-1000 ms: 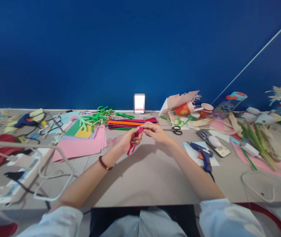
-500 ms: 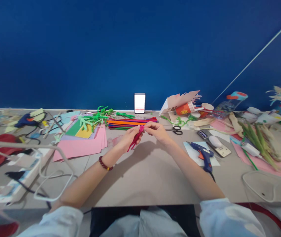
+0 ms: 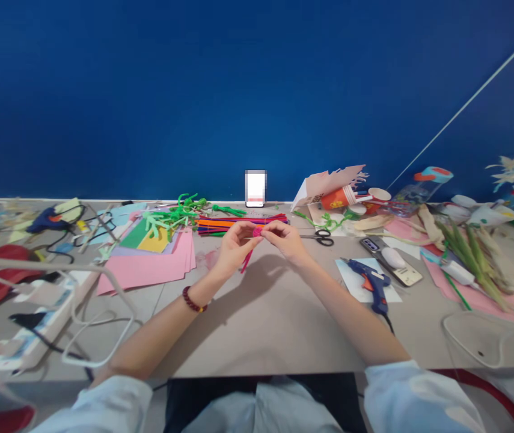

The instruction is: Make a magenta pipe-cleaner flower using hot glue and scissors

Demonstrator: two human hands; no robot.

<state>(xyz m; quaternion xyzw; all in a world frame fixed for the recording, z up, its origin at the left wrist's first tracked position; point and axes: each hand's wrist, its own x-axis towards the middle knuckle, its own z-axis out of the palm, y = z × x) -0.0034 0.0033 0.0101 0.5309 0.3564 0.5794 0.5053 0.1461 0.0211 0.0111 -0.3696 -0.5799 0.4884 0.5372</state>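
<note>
Over the middle of the table, my left hand [image 3: 237,245] and my right hand [image 3: 282,239] meet at a small bunch of magenta pipe cleaners [image 3: 257,231]. The thumb and fingers of my left hand pinch it from the left. From the right, my right thumb and fingertips close on its top. Loose magenta ends hang below my left thumb, and the rest is partly hidden by my fingers. Just behind my hands lies a bundle of coloured pipe cleaners [image 3: 220,225], mostly orange, red and purple. Black-handled scissors [image 3: 324,238] rest to the right of my right hand.
A blue glue gun [image 3: 371,282] lies on white paper at right, beside a phone [image 3: 401,269]. Pink paper sheets [image 3: 148,267] and green twisted pipe cleaners [image 3: 178,213] are at left. A lit phone [image 3: 255,187] stands against the blue wall. A power strip [image 3: 47,322] lies front left.
My left hand has shifted its grip, its fingers now higher and its thumb across the magenta bunch, hiding more of the hanging ends. My right hand stays pinched at the top.
</note>
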